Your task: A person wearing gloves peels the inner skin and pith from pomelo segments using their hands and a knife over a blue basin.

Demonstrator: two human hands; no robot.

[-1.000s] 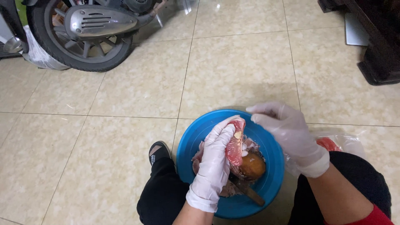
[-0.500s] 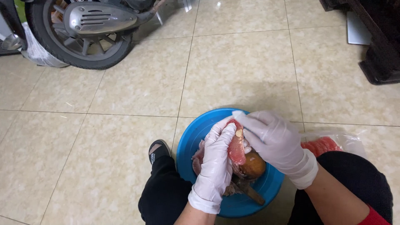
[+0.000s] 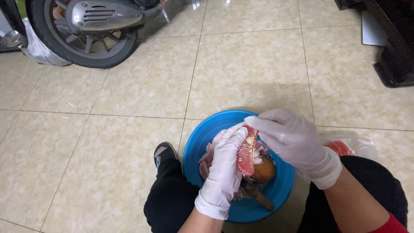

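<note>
A: What is being held, and where in the frame?

B: A pink pomelo segment (image 3: 246, 152) is held low and right of centre, above a blue basin (image 3: 196, 146) set on the tiled floor (image 3: 250, 73). It is gripped by the left hand (image 3: 224, 166), gloved in white, with the fingers curled around its side. Its top end is pinched by the fingertips of the right hand (image 3: 293, 140), also gloved.

A: What else is seen in the basin?

B: Pale peel scraps (image 3: 207, 157), a brown rounded piece (image 3: 264, 170) just beside the segment, and a dark handle (image 3: 258, 197) are seen there.

A: And around it?

B: A scooter wheel (image 3: 88, 39) is seen at the upper left. A clear bag (image 3: 351, 146) with something red inside is lying at the right, beside a knee clothed in black.
</note>
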